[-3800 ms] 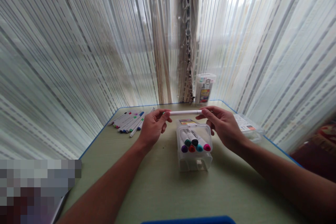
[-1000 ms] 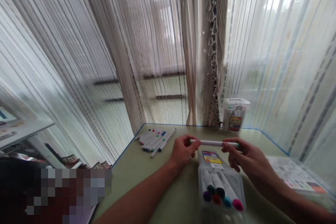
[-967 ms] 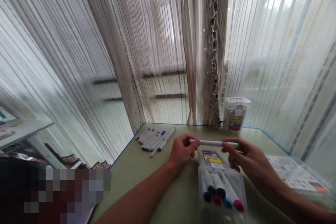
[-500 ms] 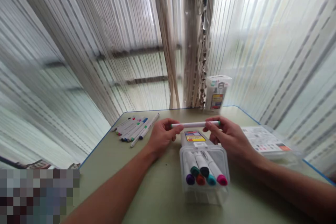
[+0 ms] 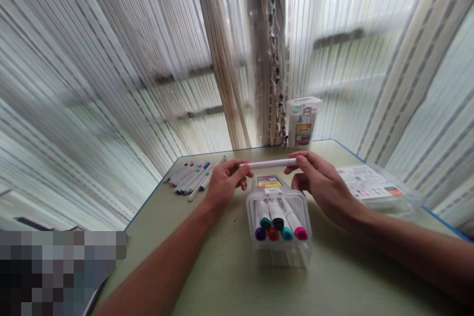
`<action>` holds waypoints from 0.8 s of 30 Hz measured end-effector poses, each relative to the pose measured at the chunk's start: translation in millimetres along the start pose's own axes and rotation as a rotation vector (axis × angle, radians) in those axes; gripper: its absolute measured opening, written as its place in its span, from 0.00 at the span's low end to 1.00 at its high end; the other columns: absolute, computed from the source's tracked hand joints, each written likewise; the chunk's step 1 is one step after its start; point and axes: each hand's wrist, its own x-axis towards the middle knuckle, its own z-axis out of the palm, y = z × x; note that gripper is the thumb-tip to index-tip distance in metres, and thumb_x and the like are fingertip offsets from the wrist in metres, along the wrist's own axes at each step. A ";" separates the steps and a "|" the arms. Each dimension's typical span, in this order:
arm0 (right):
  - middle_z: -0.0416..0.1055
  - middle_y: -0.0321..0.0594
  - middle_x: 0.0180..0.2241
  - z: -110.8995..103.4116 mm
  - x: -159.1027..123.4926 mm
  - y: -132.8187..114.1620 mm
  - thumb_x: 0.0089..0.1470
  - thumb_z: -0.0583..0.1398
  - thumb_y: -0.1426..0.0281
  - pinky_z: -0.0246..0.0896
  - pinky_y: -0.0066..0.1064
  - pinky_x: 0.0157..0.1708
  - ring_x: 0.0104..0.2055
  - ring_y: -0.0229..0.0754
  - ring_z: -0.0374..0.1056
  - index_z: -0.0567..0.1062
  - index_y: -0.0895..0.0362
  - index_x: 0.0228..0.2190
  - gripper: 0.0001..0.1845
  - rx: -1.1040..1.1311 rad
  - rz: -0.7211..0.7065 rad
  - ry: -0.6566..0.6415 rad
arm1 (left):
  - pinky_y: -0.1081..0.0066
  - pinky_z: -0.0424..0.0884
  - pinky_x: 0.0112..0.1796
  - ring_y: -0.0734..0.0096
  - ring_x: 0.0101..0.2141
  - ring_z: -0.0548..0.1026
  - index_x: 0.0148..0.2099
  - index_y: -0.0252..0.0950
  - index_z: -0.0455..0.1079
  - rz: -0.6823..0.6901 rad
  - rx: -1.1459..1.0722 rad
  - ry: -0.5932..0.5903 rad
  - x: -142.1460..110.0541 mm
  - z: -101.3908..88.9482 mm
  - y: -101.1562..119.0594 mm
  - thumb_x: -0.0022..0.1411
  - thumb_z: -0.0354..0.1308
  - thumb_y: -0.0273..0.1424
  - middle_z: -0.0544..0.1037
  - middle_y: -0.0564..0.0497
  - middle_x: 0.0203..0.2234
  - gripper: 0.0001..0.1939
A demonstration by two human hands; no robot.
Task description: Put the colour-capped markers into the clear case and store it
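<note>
The left hand [image 5: 227, 185] and right hand [image 5: 322, 187] are closed on a white marker [image 5: 268, 163], one at each end, holding it level above a clear case [image 5: 277, 252]. It looks light, stiff and smooth, easily pinched along the barrel. Farther off, loose markers [image 5: 192, 177] lie on the surface [image 5: 159, 276], and a plastic tub [image 5: 301, 122] stands before striped curtains [image 5: 111, 59].

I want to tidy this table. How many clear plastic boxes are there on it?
3: one box holding markers at the centre, one upright box at the far edge, one flat box at right. Others may be hidden.
</note>
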 end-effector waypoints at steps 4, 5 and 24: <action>0.70 0.34 0.27 0.3 -1.9 -4.1 0.55 0.59 0.53 0.53 0.26 0.11 0.15 0.34 0.64 0.67 0.55 0.37 0.18 0.047 -0.017 0.032 | 0.75 0.64 0.23 0.79 0.20 0.67 0.40 0.30 0.76 -0.014 -0.080 -0.005 -3.4 6.5 9.2 0.52 0.66 0.35 0.77 0.48 0.25 0.15; 0.70 0.34 0.27 0.1 -2.1 -4.5 0.55 0.59 0.53 0.54 0.26 0.11 0.15 0.34 0.64 0.67 0.55 0.37 0.18 0.056 -0.018 0.037 | 0.74 0.65 0.24 0.79 0.20 0.67 0.41 0.30 0.77 -0.018 -0.095 -0.008 -4.3 7.6 10.7 0.53 0.65 0.35 0.78 0.48 0.25 0.15; 0.73 0.37 0.28 -3.8 -5.8 -8.5 0.57 0.58 0.55 0.55 0.25 0.12 0.17 0.34 0.65 0.70 0.56 0.37 0.16 0.021 -0.012 -0.005 | 0.75 0.64 0.22 0.79 0.19 0.66 0.40 0.28 0.76 0.013 -0.119 0.020 -1.1 3.5 8.0 0.55 0.63 0.34 0.78 0.47 0.23 0.14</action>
